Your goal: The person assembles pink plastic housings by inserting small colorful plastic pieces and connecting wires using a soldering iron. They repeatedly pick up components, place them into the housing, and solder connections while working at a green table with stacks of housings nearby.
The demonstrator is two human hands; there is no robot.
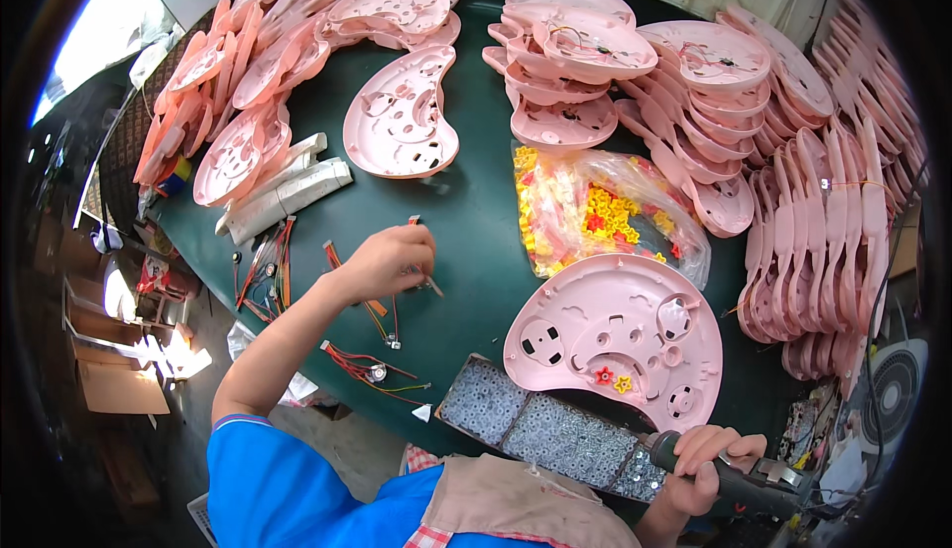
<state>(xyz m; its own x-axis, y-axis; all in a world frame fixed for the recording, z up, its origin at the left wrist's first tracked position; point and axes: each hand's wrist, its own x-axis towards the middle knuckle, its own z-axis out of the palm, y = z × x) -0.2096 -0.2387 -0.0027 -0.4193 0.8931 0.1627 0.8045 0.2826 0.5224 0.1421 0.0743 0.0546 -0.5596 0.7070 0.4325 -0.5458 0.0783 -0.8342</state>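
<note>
Left hand among the wire leads, right hand around the driver

At the left, piled pink shells [238,156] lean beside a pale roll [288,196], and below them wire leads [281,265] lie loosely spread on the dark green table [476,221]. The left hand [397,258] is over this part of the table, its fingers drawn together with little gap; a thin pale sliver [434,286] shows at the fingertips (whether it is pinched or merely lies beyond them, I cannot tell).

Near the middle, the nearest pink shell [635,335] lies with its ribbed inside up, a red star [604,375] and a yellow star [622,383] in its curved recess. The divided tray [515,423] of small metal parts sits just below it. To handle this well, I would lift one lead by its connector, keep the others untangled, and hold the driver's nose away from the stars.

At the right, the right hand wraps [706,464] the dark power driver [749,487] firmly, fingers over the top, its nose toward the tray.

As for pose, the left forearm reaches up and rightward, wrist bent, fingers downward; the right forearm is mostly hidden low, hand close to the body.
</note>
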